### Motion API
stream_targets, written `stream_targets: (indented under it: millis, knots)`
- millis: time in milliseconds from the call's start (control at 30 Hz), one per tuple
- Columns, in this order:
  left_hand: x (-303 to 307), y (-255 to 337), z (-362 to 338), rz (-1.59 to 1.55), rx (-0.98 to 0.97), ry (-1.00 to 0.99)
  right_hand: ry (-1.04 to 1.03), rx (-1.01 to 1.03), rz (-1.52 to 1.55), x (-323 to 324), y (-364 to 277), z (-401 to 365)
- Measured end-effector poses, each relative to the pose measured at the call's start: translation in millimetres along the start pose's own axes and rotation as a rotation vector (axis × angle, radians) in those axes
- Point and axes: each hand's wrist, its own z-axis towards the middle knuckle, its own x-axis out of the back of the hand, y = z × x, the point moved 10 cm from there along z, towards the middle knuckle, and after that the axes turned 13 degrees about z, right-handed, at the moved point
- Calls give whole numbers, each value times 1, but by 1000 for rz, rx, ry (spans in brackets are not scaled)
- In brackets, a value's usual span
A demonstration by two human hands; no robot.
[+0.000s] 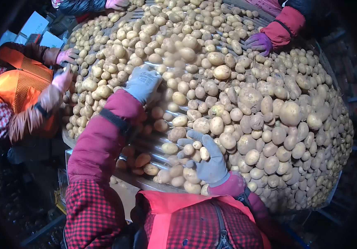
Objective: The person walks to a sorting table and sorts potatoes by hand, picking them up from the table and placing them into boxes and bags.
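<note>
My left hand point(143, 84), in a grey work glove, is stretched forward over the middle of the potato heap. Its back faces me, and its fingertips are hidden among the potatoes, so their grip does not show. Closer to my body, my right hand point(211, 162), also gloved, is turned palm up with fingers curled around several small potatoes point(196, 152). Beneath and between my hands, metal bars point(153, 143) show through gaps in the layer of potatoes. Larger potatoes point(290, 113) are piled thickly to the right of my right hand.
At the left, a person in an orange vest point(25, 79) has both pink-gloved hands point(65, 79) at the potatoes. Another person's purple-gloved hand point(260, 43) rests at the upper right. A third person's pink glove point(117, 4) shows at the top. White boxes point(35, 24) stand upper left.
</note>
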Motion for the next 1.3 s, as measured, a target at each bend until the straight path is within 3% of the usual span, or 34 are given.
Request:
stream_targets:
  millis: [167, 300, 467, 567, 633, 667, 733, 767, 833, 900, 967, 1000, 1033, 1067, 1167, 1300]
  knots:
    - [10, 15, 6, 83, -2, -132, -107, 13, 89, -11, -7, -5]
    - [5, 6, -5, -139, 81, -101, -61, 133, -163, -6, -8, -5]
    - [-1, 3, -10, -179, 188, -9, -84, 103, -67, -15, -10, -11]
    - [-4, -1, -32, -373, 188, 97, -99, 226, -187, -17, -11, -9]
    - [33, -10, -68, -593, 320, 183, -69, 214, -151, -22, -15, -8]
    - [53, -5, -83, -764, 363, 125, -47, 199, -130, -22, -13, -8]
    - [66, 22, -102, -1063, 174, 195, 16, 163, -244, -1, -7, -3]
    - [78, 41, -111, -1080, -22, 229, 6, 105, -80, 4, -1, -2]
    - [102, 65, -121, -1039, -209, 216, 16, -11, 255, 8, 9, -1]
    - [98, 50, -106, -1065, -149, 266, -43, -91, 566, 11, 16, 0]
    - [75, 12, -84, -836, 132, 398, 54, -76, 582, 11, 22, 7]
    - [61, 2, -72, -558, 156, 565, 50, -99, 677, 15, 28, 8]
    - [25, 0, -47, -519, 138, 352, 46, -122, 771, 17, 30, 9]
    - [7, 3, -36, -362, 137, 368, 56, -142, 755, 15, 29, 8]
    - [-18, -1, -11, -476, 154, 294, 93, -203, 724, 3, 26, -1]
    - [-11, -6, -9, -431, 239, 234, 114, -44, 426, 8, 18, 2]
